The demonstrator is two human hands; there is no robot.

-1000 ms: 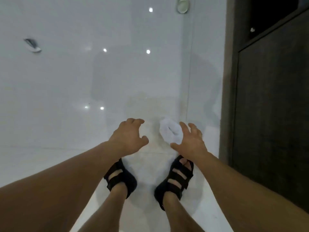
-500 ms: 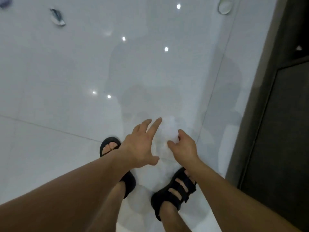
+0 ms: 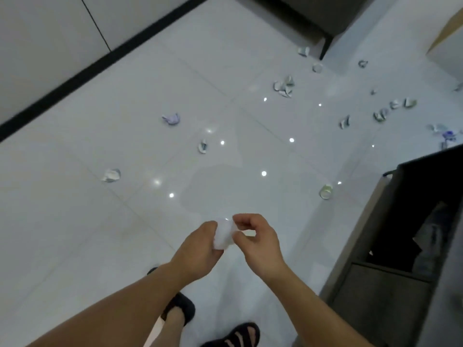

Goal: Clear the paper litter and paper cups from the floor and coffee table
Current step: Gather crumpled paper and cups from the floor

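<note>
1. Both your hands hold one white paper wad [image 3: 222, 234]: your left hand [image 3: 200, 249] curls round its lower side, and your right hand [image 3: 258, 240] pinches its upper edge
2. Wad sits between your palms, off the floor [image 3: 75, 246]
3. Ahead-left of the grip lies a crushed paper cup [image 3: 111, 175], and farther on a purple scrap [image 3: 171, 118]
4. Ahead-right of the grip, another cup [image 3: 325, 191] lies near the dark cabinet [image 3: 400, 246]

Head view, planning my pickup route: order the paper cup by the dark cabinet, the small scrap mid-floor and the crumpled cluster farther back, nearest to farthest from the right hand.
From the right hand:
1. Paper cup, to the right, beside the cabinet.
2. Small scrap, ahead-left, mid-floor.
3. Crumpled cluster, far ahead.
</note>
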